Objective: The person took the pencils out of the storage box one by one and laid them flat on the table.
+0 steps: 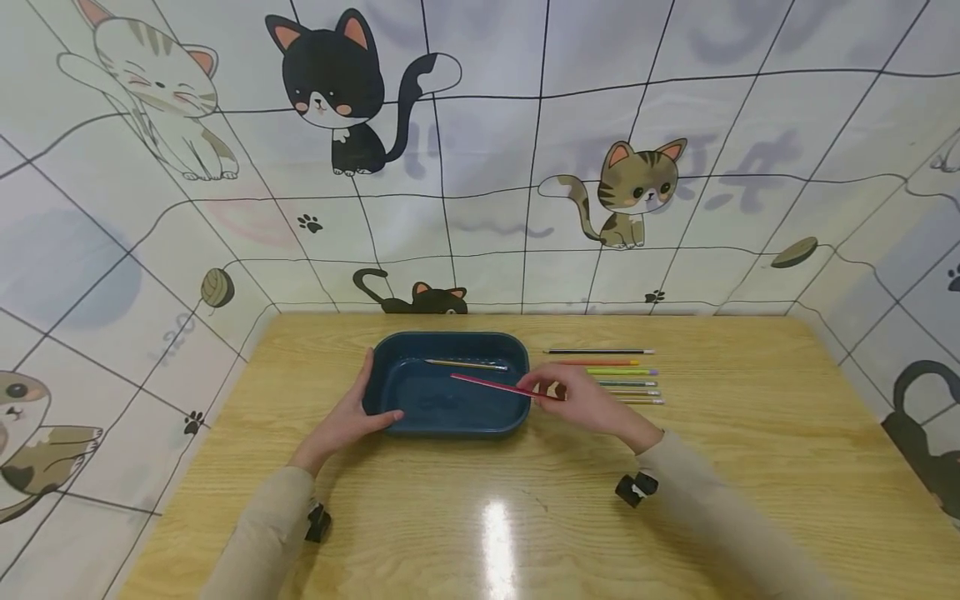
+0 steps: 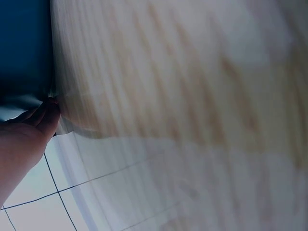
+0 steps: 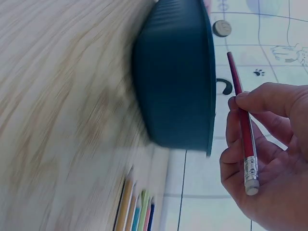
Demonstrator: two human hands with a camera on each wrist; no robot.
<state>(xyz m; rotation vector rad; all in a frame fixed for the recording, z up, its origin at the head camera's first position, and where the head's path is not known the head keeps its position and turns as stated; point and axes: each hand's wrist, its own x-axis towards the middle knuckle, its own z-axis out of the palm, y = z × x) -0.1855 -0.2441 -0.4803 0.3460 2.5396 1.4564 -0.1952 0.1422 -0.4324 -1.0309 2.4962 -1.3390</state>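
Note:
A dark blue rectangular dish sits on the wooden table. My left hand grips its left end, thumb over the near rim and fingers along the outer side. In the left wrist view the fingertips touch the dish wall. Pinched between thumb and fingers of my right hand is a red pencil, held over the dish's right rim with its far end above the inside. Its eraser end points back toward the palm. One yellowish pencil lies inside the dish.
Several pencils of different colours lie side by side on the table, right of the dish and partly behind my right hand. A cat-patterned cloth wall stands behind the table and along both sides.

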